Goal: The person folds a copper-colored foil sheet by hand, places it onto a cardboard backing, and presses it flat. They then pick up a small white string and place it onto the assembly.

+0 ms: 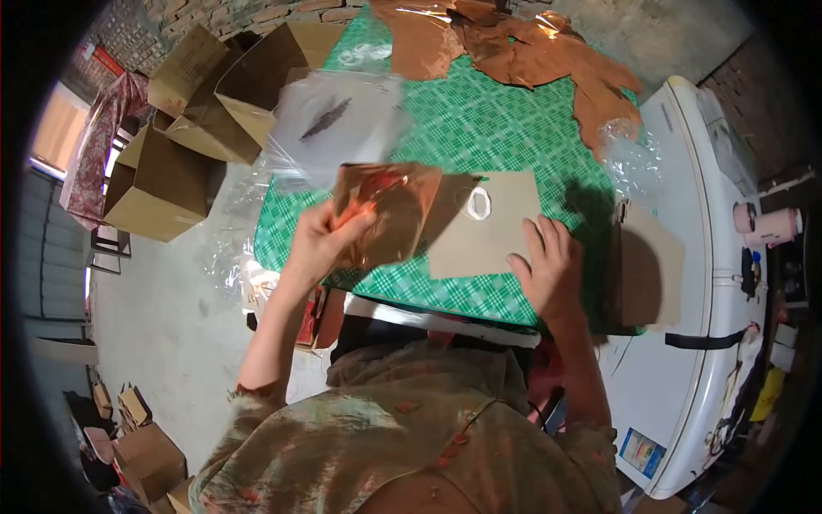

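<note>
From my remote seat, I see the left hand (321, 236) closed on the left side of a glossy, orange-brown, see-through plastic sheet (401, 214), thumb on top. The sheet is raised over the table's near edge; it looks almost square, so I cannot tell a long axis, but its free side points right. The right hand (552, 261) lies loosely open, grasping nothing, fingers pointing away from the body over the right edge of a flat, pale-brown cardboard square (467, 248). On that, a white oval loop (479, 217) has its long axis running near to far. Beneath spreads a green-and-white checked tablecloth (479, 111), with a stack of clear plastic sheets (368, 111) at left and crumpled orange-brown sheets (514, 56) along the far edge.
</note>
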Available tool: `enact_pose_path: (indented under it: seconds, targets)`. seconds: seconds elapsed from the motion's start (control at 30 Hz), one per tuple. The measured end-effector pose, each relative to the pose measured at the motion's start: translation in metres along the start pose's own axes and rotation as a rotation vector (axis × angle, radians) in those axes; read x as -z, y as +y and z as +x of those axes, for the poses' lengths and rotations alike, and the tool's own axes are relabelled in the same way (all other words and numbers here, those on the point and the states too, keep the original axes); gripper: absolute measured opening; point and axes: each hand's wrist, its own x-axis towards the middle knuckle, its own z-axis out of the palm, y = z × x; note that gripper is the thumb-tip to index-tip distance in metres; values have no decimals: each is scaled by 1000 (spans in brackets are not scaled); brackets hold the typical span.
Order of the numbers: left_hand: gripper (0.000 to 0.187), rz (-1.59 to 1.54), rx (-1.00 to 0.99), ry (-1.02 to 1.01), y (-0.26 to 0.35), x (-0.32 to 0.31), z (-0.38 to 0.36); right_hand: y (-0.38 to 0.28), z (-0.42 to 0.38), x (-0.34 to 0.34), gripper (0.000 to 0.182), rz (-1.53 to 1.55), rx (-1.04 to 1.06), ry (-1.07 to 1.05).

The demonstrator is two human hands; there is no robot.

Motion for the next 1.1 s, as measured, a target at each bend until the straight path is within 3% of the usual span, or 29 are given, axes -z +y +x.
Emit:
enact_pose_path:
  seconds: [0.07,0.17,0.27,0.3,0.4,0.43,0.63,0.77,0.83,0.9,1.0,1.1]
  targets:
    - [21,250,-194,12,15,-12,15,-9,-11,-1,70,-58,-43,-5]
    - [21,349,-389,20,36,-33,35,-28,-9,2,66,-108,-76,32]
    - [19,382,-441,-10,39,-49,46,-41,14,8,60,35,-42,9]
    - [16,466,-572,7,43,-55,46,-43,23,4,54,72,-28,57]
    - [14,456,-696,-34,36,-67,50,-39,40,-21,41,118,19,-49]
    - [14,484,-739,-17,38,-69,50,-37,46,-33,27,101,53,26]
    - [31,630,-915,33,36,-91,49,-28,42,-25,10,200,80,137]
    - [39,777,-1068,34,13,-122,46,-21,16,-17,12,256,0,122]
    - [38,834,-1148,42,-3,-142,40,-5,0,-21,14,364,-169,133]
    - [37,951,-1148,6,-17,-150,35,-3,-6,-14,13,520,-357,243]
    - [38,1081,-1074,-74,-28,-156,24,9,-11,-9,14,773,-518,212]
    - [42,1136,-998,-131,-41,-159,20,9,-12,-7,17,764,-510,175]
